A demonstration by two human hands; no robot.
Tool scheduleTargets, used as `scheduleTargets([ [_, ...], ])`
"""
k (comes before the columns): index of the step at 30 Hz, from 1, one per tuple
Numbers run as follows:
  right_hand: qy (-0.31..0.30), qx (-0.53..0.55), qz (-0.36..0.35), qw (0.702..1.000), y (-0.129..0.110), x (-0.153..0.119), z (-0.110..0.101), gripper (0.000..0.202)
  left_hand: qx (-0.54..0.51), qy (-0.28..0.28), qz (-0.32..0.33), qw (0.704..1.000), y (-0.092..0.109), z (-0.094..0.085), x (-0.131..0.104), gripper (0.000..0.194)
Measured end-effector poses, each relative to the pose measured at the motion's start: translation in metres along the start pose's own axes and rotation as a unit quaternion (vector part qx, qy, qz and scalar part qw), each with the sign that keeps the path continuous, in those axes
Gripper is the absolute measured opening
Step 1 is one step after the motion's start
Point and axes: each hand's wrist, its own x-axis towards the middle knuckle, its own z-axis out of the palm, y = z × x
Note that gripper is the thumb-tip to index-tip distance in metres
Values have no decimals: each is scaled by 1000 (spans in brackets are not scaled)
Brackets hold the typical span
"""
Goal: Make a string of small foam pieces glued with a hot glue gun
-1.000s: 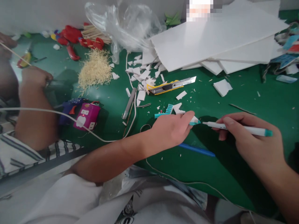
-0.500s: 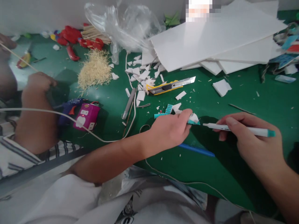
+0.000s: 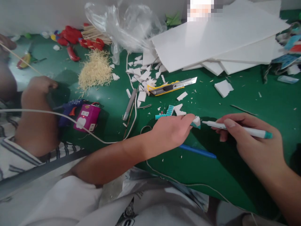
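My left hand (image 3: 172,131) pinches a small white foam piece (image 3: 196,121) with teal colouring along its lower side; part of it is hidden by my fingers. Between the fingers and thumb of my right hand (image 3: 249,128) lies a white marker (image 3: 237,127) with a teal end. Its tip points left and sits very close to the foam piece; I cannot tell whether they touch. Just beyond my left hand are a teal piece with dark stripes (image 3: 169,110) and a white scrap (image 3: 180,110). A blue stick-like object (image 3: 198,151) lies partly beneath that hand.
A yellow utility knife (image 3: 172,87) lies with its blade out near foam scraps (image 3: 141,75). White foam sheets (image 3: 211,44) are stacked behind. At left are a pink power adapter (image 3: 87,117), a white cable (image 3: 47,111) and another person's hand (image 3: 42,84) with a thin stick.
The marker and my right hand have shifted slightly left, bringing the tip nearer the foam piece. The foam piece has turned a little in my left fingers, showing less teal.
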Motion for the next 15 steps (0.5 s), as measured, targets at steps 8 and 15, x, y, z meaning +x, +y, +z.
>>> scheduleTargets([
  [8, 1, 5, -7, 1000, -1, -1, -3, 12, -22, -12, -44, 999, 4, -6, 0, 44],
  [15, 5, -3, 0, 1000, -3, -2, -4, 12, 21, -69, -77, 994, 15, -12, 9, 55],
])
